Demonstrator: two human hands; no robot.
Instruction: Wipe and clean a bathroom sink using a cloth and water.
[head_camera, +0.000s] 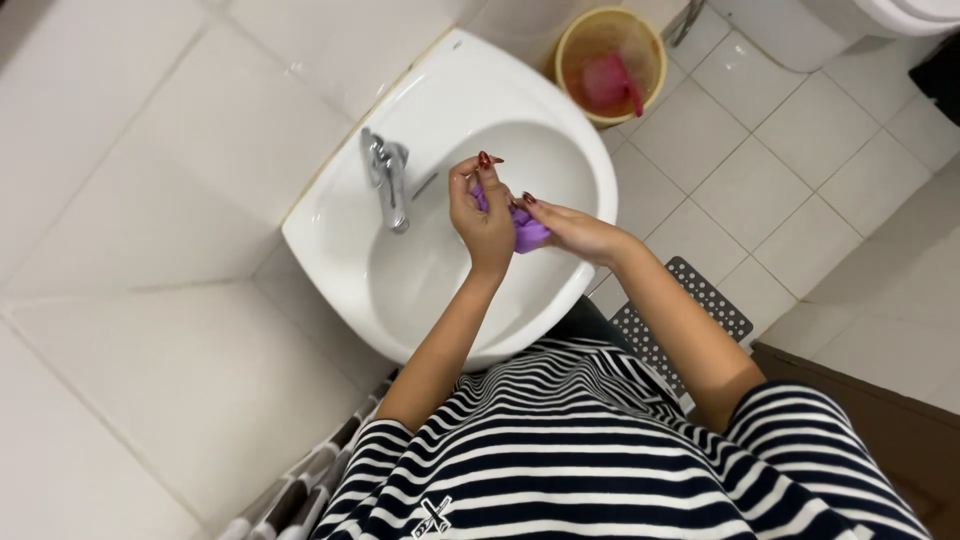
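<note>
Both forearms forward, left hand (482, 215) upright with fingers curled, right hand (575, 230) pressed against it, fingers closed.

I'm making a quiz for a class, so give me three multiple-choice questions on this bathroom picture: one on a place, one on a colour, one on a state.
1. Where are the hands?
A. over the sink
B. over the bucket
C. on the floor mat

2. What colour is the soft thing they hold?
A. green
B. purple
C. white

3. Is the tap running?
A. gushing
B. no water visible
C. sink overflowing

Answers: 1 A, left hand and right hand meet above the sink. 2 B, the soft thing is purple. 3 B, nothing shows under the tap.
</note>
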